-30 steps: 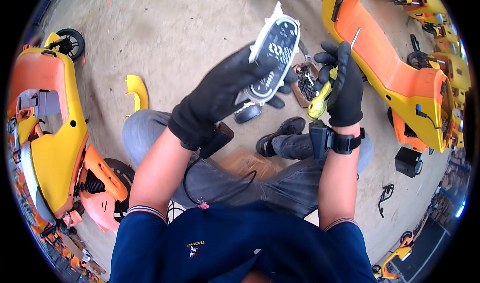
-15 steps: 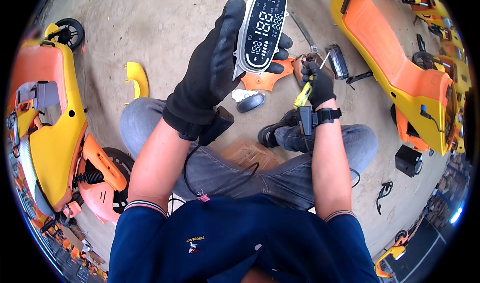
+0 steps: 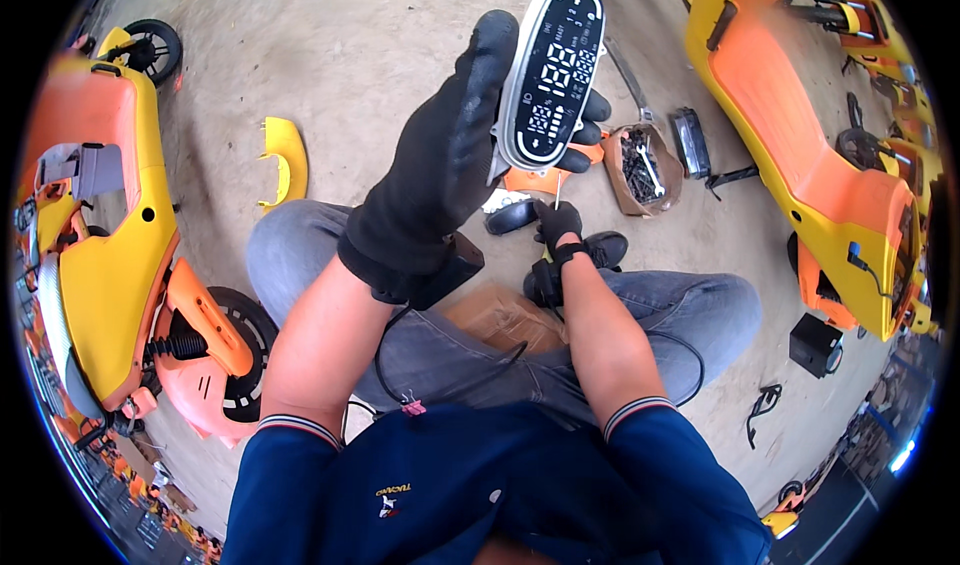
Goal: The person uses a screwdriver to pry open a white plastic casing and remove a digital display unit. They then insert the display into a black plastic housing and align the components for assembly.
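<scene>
My left hand (image 3: 430,155), in a black glove, is closed on a scooter dashboard display (image 3: 550,75). The display is long and oval, with a black face, white symbols and a pale rim with small tabs; it is held tilted, face toward me. Lower and farther right is my gloved right hand (image 3: 560,223), closed on a screwdriver (image 3: 557,196) whose thin shaft points up and whose yellow handle is mostly hidden. Beside that hand lies a dark oval part (image 3: 511,218) on the floor. An orange panel (image 3: 538,181) is partly covered by the display.
An open cardboard box (image 3: 668,178) contains dark screws and a wrench (image 3: 646,164). A black rectangular part (image 3: 689,141) lies beside it. Yellow-orange scooter bodies stand left (image 3: 130,175) and right (image 3: 790,135). A yellow curved piece (image 3: 288,163) and a black box (image 3: 815,345) rest on the floor.
My right hand has moved left and toward me with the screwdriver, away from the cardboard box, which now shows its contents. My left hand still holds the display, slightly farther right in view.
</scene>
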